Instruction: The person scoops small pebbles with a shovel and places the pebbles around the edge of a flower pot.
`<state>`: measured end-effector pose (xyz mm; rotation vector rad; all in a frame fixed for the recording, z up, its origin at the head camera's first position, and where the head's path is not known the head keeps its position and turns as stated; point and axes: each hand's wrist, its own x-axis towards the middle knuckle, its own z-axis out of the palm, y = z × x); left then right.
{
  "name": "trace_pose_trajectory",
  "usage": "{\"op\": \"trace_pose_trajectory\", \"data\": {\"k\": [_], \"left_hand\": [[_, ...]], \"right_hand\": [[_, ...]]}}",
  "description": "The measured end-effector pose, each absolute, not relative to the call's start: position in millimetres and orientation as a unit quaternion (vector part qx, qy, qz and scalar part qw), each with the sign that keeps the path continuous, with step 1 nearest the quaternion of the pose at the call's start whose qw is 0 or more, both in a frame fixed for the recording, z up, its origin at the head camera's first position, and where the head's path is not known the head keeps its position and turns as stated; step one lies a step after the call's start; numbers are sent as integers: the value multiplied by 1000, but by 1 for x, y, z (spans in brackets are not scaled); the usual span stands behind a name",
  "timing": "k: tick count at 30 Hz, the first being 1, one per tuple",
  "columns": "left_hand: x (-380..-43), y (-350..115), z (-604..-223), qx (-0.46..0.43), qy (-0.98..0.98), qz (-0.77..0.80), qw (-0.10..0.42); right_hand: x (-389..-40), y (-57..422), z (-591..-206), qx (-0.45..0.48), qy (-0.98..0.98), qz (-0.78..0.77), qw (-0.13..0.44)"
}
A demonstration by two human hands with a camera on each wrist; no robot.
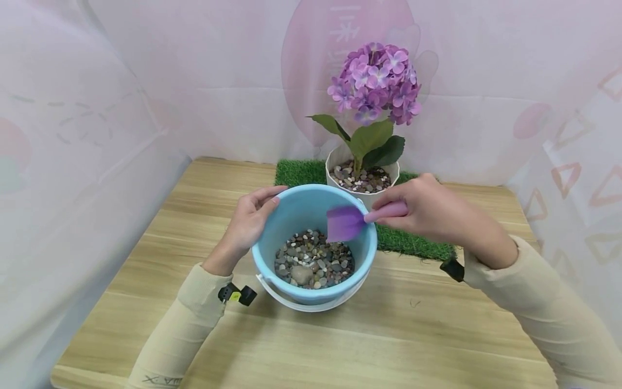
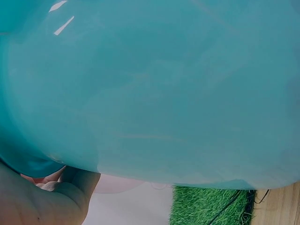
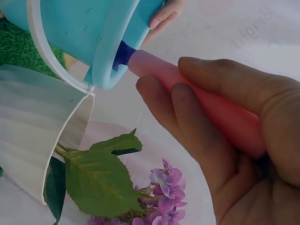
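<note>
A light blue bucket [image 1: 298, 210] with a white handle stands on the table, pebbles [image 1: 318, 262] and one larger stone [image 1: 302, 275] covering its bottom. My left hand [image 1: 245, 224] grips its left rim, thumb on top. In the left wrist view the bucket's wall [image 2: 154, 93] fills most of the picture. My right hand [image 1: 430, 208] holds a small purple shovel [image 1: 345, 223] by its pink handle [image 3: 201, 101]; the blade hangs inside the bucket above the pebbles and looks free of stones. In the right wrist view, thumb and fingers wrap the handle.
Behind the bucket, a white flowerpot [image 3: 33, 126] with a purple hydrangea [image 1: 376, 81] and pebbles on top stands on a strip of artificial grass [image 1: 413, 242]. The wooden table [image 1: 389, 335] reaches back to printed white cloth [image 1: 218, 81].
</note>
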<state>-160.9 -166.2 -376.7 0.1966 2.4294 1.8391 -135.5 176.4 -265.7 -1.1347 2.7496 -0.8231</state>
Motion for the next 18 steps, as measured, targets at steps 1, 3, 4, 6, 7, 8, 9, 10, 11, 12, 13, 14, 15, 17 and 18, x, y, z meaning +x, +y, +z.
{"op": "trace_pose_trajectory", "data": {"k": [1,3,4,6,7,8,9,10,11,12,13,14,15,17,18], "left_hand": [[-161,-166,-377,64,795,602,43],[-162,-167,-377,65,794,602,41],[-162,-167,-378,66,794,603,41],[-162,-167,-378,66,794,603,40],[-162,-167,-378,64,794,603,40],[-162,-167,-378,64,794,603,41],[-162,-167,-378,64,794,603,41],[-162,-167,-377,64,794,603,41],[-162,-168,-377,63,794,603,41],[-162,-168,-377,64,794,603,40],[-162,-168,-377,64,794,603,40],[-162,-168,-377,65,794,603,40],[-162,-168,-377,65,794,603,40],[-162,-168,-378,66,794,603,40],[-162,-167,-378,66,793,604,40]], "right_hand": [[-136,175,-266,-375,888,-266,30],[-138,172,-267,-391,881,-265,34],[-139,171,-268,-400,878,-261,32],[-141,168,-269,-419,871,-253,29],[-141,166,-270,-426,869,-251,29],[-142,165,-270,-432,866,-249,32],[-142,163,-271,-436,865,-247,36],[-143,161,-272,-440,863,-245,39],[-143,159,-272,-441,862,-246,46],[-144,157,-273,-441,861,-247,52],[-144,155,-273,-441,861,-246,57],[-144,153,-274,-441,861,-245,61],[-144,151,-274,-440,862,-244,64],[-144,147,-276,-440,862,-240,66],[-144,144,-276,-441,863,-237,64]]}}
